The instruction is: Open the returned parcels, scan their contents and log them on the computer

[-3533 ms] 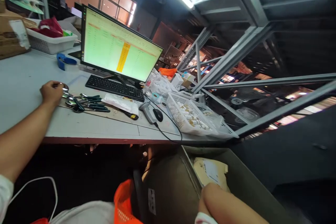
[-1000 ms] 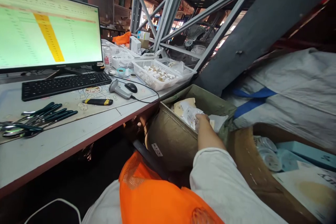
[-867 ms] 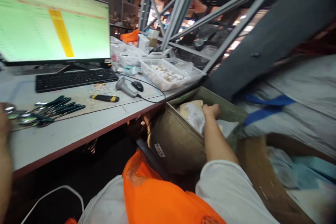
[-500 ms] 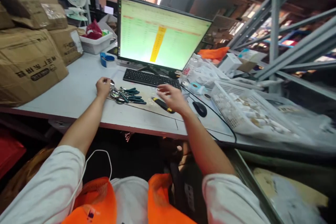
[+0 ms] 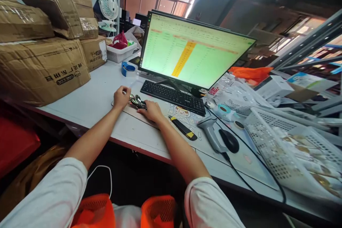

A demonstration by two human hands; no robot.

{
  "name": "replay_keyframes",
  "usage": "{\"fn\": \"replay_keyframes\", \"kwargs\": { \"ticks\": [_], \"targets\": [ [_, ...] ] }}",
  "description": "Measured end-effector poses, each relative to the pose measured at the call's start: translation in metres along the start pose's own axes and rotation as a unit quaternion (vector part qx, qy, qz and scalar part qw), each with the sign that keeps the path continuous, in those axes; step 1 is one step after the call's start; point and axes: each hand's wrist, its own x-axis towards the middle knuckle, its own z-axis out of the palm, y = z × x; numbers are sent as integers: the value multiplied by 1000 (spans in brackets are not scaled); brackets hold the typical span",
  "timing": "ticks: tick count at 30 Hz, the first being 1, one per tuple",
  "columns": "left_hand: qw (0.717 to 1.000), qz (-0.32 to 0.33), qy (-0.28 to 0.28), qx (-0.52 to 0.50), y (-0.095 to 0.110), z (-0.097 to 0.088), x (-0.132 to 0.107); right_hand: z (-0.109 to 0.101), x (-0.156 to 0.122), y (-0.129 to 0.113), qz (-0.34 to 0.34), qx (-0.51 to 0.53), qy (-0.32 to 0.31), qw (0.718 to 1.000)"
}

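A pile of spoons (image 5: 137, 102) with shiny metal bowls and dark green handles lies on the mat between my hands. At the bowl end, my left hand (image 5: 122, 97) is closed, its curled fingertips against the spoons. My right hand (image 5: 153, 111) wraps over the handle end from the other side, covering most of the handles. Which spoons each hand grips is partly hidden. A black and yellow utility knife (image 5: 184, 127) lies on the mat to the right of my right hand.
Behind the hands are a keyboard (image 5: 172, 97) and a monitor (image 5: 192, 48). A barcode scanner (image 5: 212, 133), a mouse (image 5: 229, 140) and a cable lie to the right, before a white basket (image 5: 269, 149). Cardboard boxes (image 5: 45, 73) stack up at left; blue tape (image 5: 128, 68) stands behind.
My right hand has come down from above the utility knife to the spoon handles. My left hand stays at the bowl end. The view has shifted, showing the scanner.
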Motion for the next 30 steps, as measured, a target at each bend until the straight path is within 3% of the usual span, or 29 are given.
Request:
{"fn": "replay_keyframes", "kwargs": {
  "ticks": [2, 5, 10, 14, 19, 23, 30],
  "targets": [
    [998, -45, -7, -35, -1, 5, 0, 1, -3, 1, 49, 18, 31, 998],
    [990, -79, -79, -83, 5, 21, -2, 2, -4, 2, 111, 62, 82, 988],
    [979, 4, -182, -96, 32, 61, 2, -6, -13, 4, 160, 127, 148, 968],
    [953, 62, -238, -177, 44, 82, 4, -14, -20, 8, 167, 140, 144, 965],
    [937, 46, -240, -248, 31, 77, 2, -14, -19, 14, 122, 157, 127, 972],
    [920, -40, -254, -295, 25, 67, -3, -5, -14, 13, 87, 187, 126, 970],
    [928, -97, -217, -285, 38, 64, -15, -1, -5, 20, 134, 250, 166, 944]
  ]
}}
